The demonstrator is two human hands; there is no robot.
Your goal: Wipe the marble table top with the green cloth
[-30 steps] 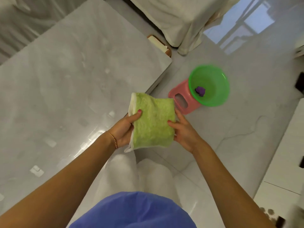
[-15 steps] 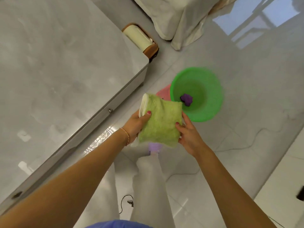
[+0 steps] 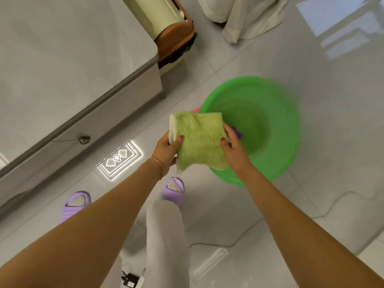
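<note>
The green cloth (image 3: 199,140), folded with a white edge on its left side, hangs in the air over the floor, at the left rim of a green basin (image 3: 268,129). My left hand (image 3: 166,149) grips its left edge and my right hand (image 3: 233,147) grips its right edge. The marble table top (image 3: 62,50) fills the upper left, away from the cloth, with a drawer knob (image 3: 84,139) on its front.
The green basin stands on a pink stool (image 3: 195,109), mostly hidden, and holds a small purple object (image 3: 239,133). A brown and cream piece of furniture (image 3: 172,28) and a draped white cloth (image 3: 245,15) stand beyond the table. My feet in purple slippers (image 3: 173,188) stand on glossy tiles.
The view has swung down and away from the table. Both hands have carried the cloth from the table's corner over to the basin's rim.
</note>
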